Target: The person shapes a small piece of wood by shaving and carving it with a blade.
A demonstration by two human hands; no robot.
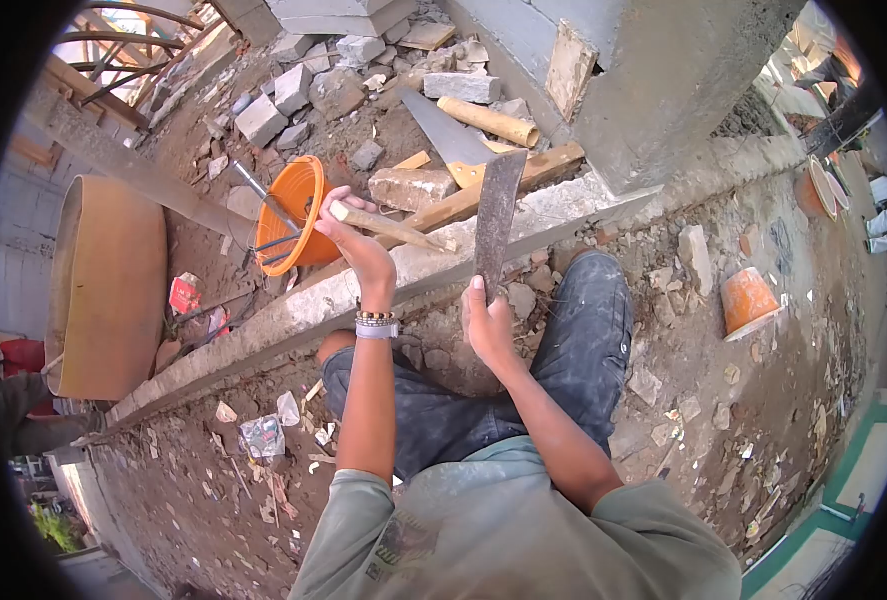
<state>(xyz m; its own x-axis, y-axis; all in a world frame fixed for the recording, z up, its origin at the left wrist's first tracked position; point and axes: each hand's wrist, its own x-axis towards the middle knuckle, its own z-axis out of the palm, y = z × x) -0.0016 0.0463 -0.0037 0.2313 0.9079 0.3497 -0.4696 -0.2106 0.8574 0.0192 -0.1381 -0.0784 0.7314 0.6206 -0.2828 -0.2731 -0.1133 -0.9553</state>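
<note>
My left hand point(361, 250) is closed around one end of a short pale wooden stick point(391, 226), whose other end points right, over the concrete beam point(313, 320). In my right hand point(489, 322) is a machete point(500, 205) with a broad, dark, worn blade standing upright; its handle is hidden in my grip. The blade is just right of the stick's tip, with a small gap between them. Behind my left hand an orange bucket point(313, 180) lies tilted, with metal tools in it. Beyond the beam lie a handsaw point(443, 130) and a wooden plank point(543, 175).
A bamboo piece point(488, 121), bricks point(413, 188) and rubble lie past the beam. A concrete column point(643, 100) rises at right. A big tan container point(113, 290) stands left. An orange pot point(748, 302) lies on the dirt at right. Another person point(838, 65) is at far upper right.
</note>
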